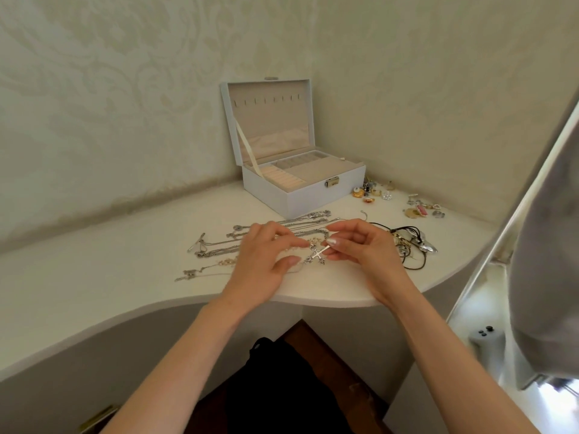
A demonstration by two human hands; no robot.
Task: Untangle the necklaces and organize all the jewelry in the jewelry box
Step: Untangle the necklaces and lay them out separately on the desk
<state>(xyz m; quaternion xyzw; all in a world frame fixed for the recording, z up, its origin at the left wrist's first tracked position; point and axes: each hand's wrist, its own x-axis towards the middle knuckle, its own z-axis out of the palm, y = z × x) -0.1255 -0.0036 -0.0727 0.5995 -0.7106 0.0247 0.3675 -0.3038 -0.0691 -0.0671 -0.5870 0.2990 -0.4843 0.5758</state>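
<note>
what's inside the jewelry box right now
The open jewelry box shows cream ring rolls front-left, beige divided compartments and hooks in the lid; no jewelry visible. Rear compartment floors are hidden by dividers.

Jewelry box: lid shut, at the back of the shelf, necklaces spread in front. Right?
No. The jewelry box lid is open, not shut; the head view shows it. It sits at the back of the shelf, necklaces spread in front.
</note>
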